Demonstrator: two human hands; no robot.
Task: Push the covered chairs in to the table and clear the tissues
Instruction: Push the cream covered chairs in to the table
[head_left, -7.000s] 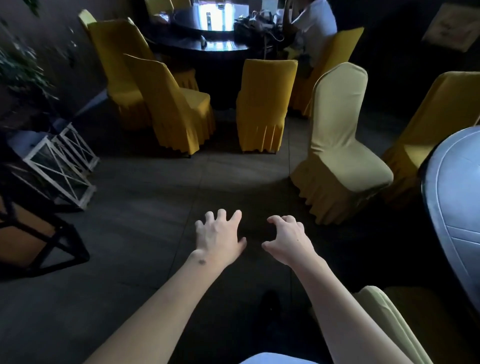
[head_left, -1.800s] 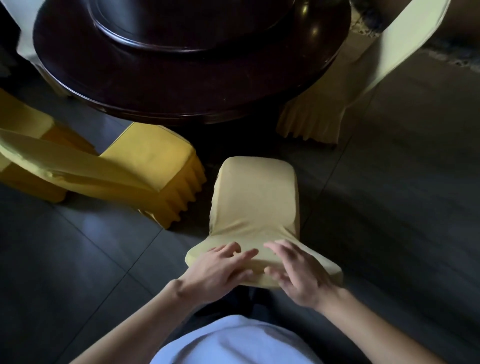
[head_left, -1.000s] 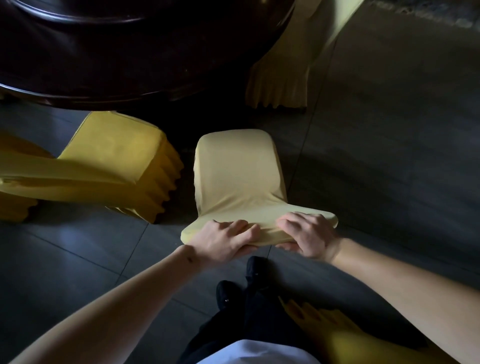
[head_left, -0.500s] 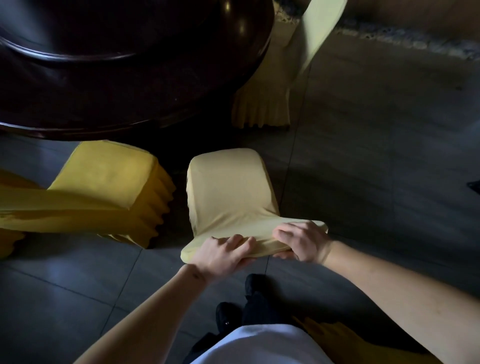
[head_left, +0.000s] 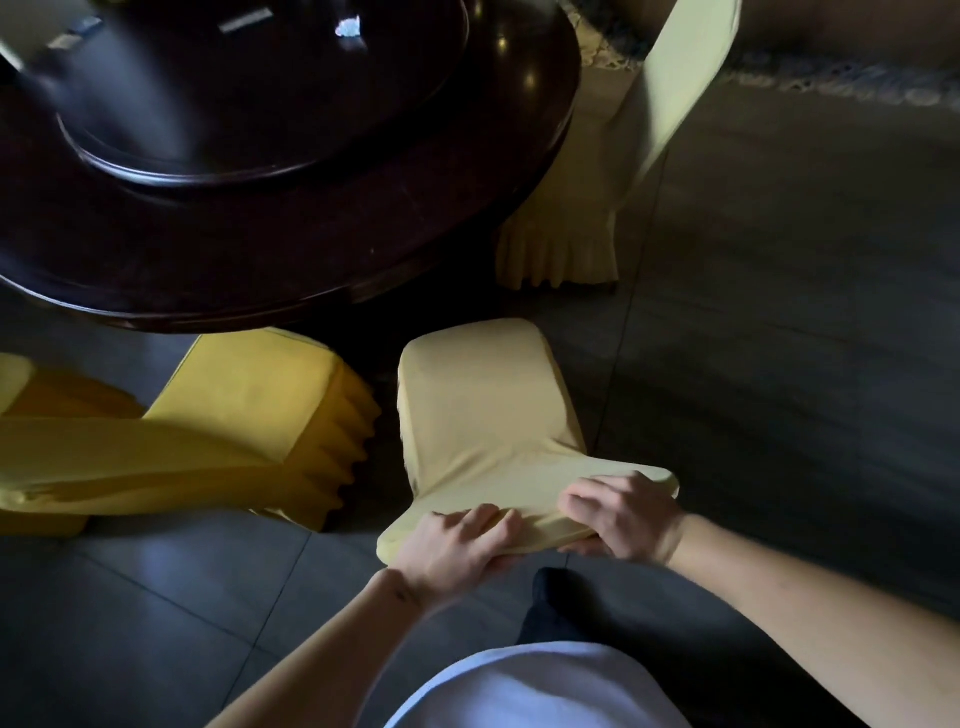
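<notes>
Big dark round wooden tabletop (head_left: 270, 218) fills the upper left, a raised round turntable (head_left: 249, 88) on top of it, all over a grey tiled floor (head_left: 779, 364). Three covered chairs ring its near edge: a bright yellow covered chair (head_left: 244, 395) at left, seat nosing under the rim; a pale cream covered chair (head_left: 613, 171) at upper right, tucked close; and between them the pale yellow covered chair (head_left: 483, 410). Its seat stops just short of the rim. Long axis runs from the person toward the tabletop, seat front pointing at it, backrest top nearest the person. Both hands are on that top edge: left hand (head_left: 457, 545) curls over its left part, right hand (head_left: 623, 519) clamps the right part, fingers over, thumb underneath. Each grip is closed on the fabric.
</notes>
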